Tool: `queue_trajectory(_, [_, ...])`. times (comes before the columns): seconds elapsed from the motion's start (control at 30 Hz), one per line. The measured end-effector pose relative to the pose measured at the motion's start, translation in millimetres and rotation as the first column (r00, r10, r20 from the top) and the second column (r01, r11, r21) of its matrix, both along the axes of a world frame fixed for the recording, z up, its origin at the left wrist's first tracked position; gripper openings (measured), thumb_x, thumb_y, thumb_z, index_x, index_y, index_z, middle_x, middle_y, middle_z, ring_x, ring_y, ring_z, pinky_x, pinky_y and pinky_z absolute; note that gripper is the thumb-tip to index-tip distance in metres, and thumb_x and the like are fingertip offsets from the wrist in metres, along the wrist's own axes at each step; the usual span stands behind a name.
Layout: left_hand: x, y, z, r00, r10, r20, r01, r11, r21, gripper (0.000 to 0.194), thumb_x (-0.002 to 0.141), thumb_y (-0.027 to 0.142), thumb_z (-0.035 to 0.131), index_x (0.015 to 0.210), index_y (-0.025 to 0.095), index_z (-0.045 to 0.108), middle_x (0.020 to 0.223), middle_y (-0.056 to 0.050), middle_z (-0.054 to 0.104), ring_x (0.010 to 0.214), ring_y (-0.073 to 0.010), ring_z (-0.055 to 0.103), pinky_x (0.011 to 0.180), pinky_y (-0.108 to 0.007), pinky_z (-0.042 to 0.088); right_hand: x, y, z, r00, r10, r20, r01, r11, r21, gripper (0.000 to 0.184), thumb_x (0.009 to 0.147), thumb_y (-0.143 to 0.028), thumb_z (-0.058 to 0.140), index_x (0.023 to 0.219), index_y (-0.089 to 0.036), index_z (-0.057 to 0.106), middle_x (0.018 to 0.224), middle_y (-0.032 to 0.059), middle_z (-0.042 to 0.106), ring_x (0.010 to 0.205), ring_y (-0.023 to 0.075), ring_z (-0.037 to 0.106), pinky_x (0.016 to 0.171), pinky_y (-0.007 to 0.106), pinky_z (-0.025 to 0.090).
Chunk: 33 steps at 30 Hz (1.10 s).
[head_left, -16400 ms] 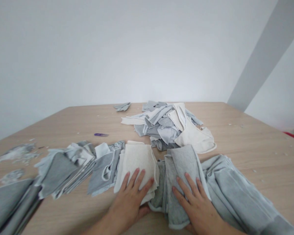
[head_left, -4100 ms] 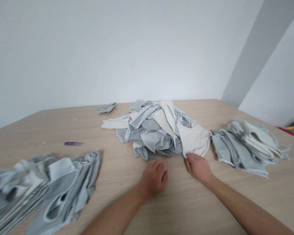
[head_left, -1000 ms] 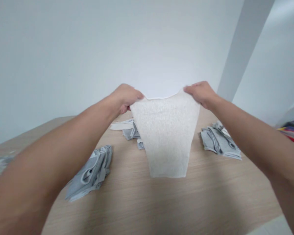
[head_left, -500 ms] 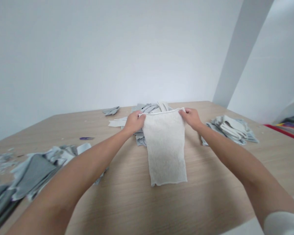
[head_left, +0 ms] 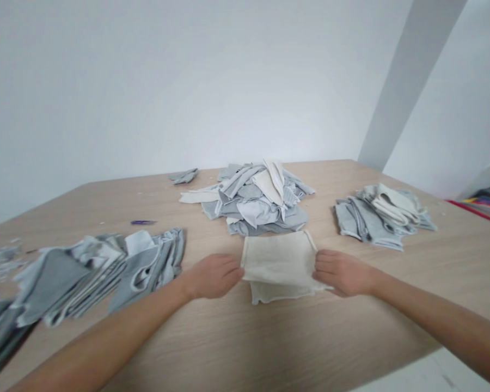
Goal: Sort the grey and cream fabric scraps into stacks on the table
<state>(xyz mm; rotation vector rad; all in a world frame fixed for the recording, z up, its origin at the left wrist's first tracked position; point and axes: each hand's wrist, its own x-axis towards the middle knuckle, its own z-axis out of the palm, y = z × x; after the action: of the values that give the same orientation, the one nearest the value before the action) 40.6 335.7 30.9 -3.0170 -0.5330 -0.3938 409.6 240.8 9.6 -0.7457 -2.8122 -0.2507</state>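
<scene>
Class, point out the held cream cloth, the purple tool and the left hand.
Cream cloth (head_left: 280,257): head view, middle of its upper layer.
Purple tool (head_left: 141,222): head view, on its purple part.
Left hand (head_left: 216,275): head view, back of the hand.

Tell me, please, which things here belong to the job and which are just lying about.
In the job:
cream cloth, held by left hand and right hand
probably also cloth heap behind, stack at right, piles at left

Just lying about, seemingly:
purple tool
white scraps at far left
lone grey piece near the wall
</scene>
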Motion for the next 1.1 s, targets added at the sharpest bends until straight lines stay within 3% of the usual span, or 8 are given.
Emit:
queue_trajectory(0.2, [14, -28, -21.3, 0.960, -0.202, -0.195, 0.204, 0.979, -0.012, 0.027, 0.090, 0.026, 0.041, 0.078, 0.030, 0.065, 0.071, -0.006, 0.066, 0.067, -0.0242, 0.062, 0.058, -0.040, 0.046, -8, -16, -20.6, 0.989, 0.080, 0.123, -0.071, 0.995, -0.072, 0.031, 0.086, -0.045, 0.047, 0.074, -0.019, 0.058, 0.075, 0.0072, 0.057, 0.075, 0.0215, 0.049, 0.074, 0.039, 0.038])
queue_trajectory(0.37, [11, -29, -28.9, 0.944, -0.253, -0.213, 0.255, 0.967, -0.019, 0.028, 0.081, 0.049, 0.052, 0.087, 0.025, 0.065, 0.075, -0.007, 0.064, 0.070, -0.0253, 0.060, 0.057, -0.040, 0.045, -2, -14, -21.6, 0.995, 0.028, 0.094, -0.019, 0.995, -0.097, 0.043, 0.090, -0.055, 0.042, 0.077, -0.017, 0.060, 0.077, 0.0086, 0.059, 0.073, 0.0215, 0.049, 0.071, 0.038, 0.039])
queue_trajectory(0.53, [20, -10, -27.7, 0.994, 0.108, -0.013, -0.109, 0.987, -0.121, 0.029, 0.090, 0.039, 0.042, 0.097, 0.022, 0.065, 0.084, -0.008, 0.065, 0.080, -0.0227, 0.062, 0.071, -0.037, 0.050, -5, 2, -12.6, 0.953, -0.272, -0.133, 0.254, 0.958, -0.133, 0.036, 0.096, -0.038, 0.038, 0.100, -0.014, 0.064, 0.096, 0.0139, 0.065, 0.095, 0.0237, 0.057, 0.086, 0.040, 0.043])
queue_trajectory(0.63, [45, 3, -31.8, 0.953, 0.296, 0.061, -0.286, 0.949, -0.135, 0.036, 0.096, 0.030, 0.032, 0.121, 0.019, 0.055, 0.116, -0.014, 0.062, 0.108, -0.0259, 0.058, 0.090, -0.042, 0.048, -26, 18, -11.3, 0.871, -0.463, -0.162, 0.447, 0.886, -0.124, 0.044, 0.094, -0.041, 0.043, 0.122, -0.010, 0.058, 0.130, 0.0205, 0.055, 0.125, 0.0303, 0.047, 0.103, 0.046, 0.036])
queue_trajectory(0.73, [74, 7, -43.7, 0.948, 0.315, 0.041, -0.305, 0.938, -0.166, 0.048, 0.095, 0.032, 0.037, 0.140, 0.016, 0.038, 0.144, -0.016, 0.043, 0.134, -0.0259, 0.039, 0.108, -0.044, 0.036, -55, 30, -22.0, 0.798, -0.584, -0.149, 0.563, 0.811, -0.161, 0.065, 0.089, -0.051, 0.048, 0.134, -0.003, 0.048, 0.149, 0.0243, 0.035, 0.140, 0.0348, 0.027, 0.112, 0.048, 0.028])
queue_trajectory(0.83, [89, 2, -57.9, 0.965, 0.255, -0.063, -0.262, 0.940, -0.218, 0.054, 0.093, 0.038, 0.041, 0.142, 0.016, 0.038, 0.149, -0.013, 0.040, 0.139, -0.0241, 0.033, 0.113, -0.041, 0.031, -73, 34, -39.3, 0.814, -0.579, -0.045, 0.545, 0.789, -0.285, 0.074, 0.090, -0.056, 0.043, 0.140, -0.003, 0.041, 0.150, 0.0232, 0.033, 0.142, 0.0338, 0.024, 0.114, 0.049, 0.024])
queue_trajectory(0.97, [83, -2, -65.2, 0.956, 0.248, -0.156, -0.282, 0.922, -0.264, 0.054, 0.093, 0.048, 0.040, 0.141, 0.023, 0.041, 0.150, -0.009, 0.040, 0.140, -0.0239, 0.033, 0.113, -0.043, 0.027, -62, 33, -51.9, 0.821, -0.569, 0.047, 0.541, 0.749, -0.383, 0.077, 0.092, -0.061, 0.035, 0.146, -0.005, 0.034, 0.153, 0.0205, 0.029, 0.142, 0.0323, 0.026, 0.114, 0.048, 0.022])
queue_trajectory(1.1, [71, 0, -59.1, 0.904, 0.403, -0.140, -0.426, 0.872, -0.242, 0.046, 0.092, 0.040, 0.043, 0.134, 0.021, 0.048, 0.150, -0.011, 0.039, 0.141, -0.0261, 0.031, 0.114, -0.046, 0.022, -41, 30, -50.5, 0.784, -0.619, 0.055, 0.595, 0.722, -0.354, 0.077, 0.092, -0.061, 0.034, 0.146, -0.007, 0.035, 0.153, 0.0206, 0.029, 0.142, 0.0327, 0.024, 0.114, 0.052, 0.020])
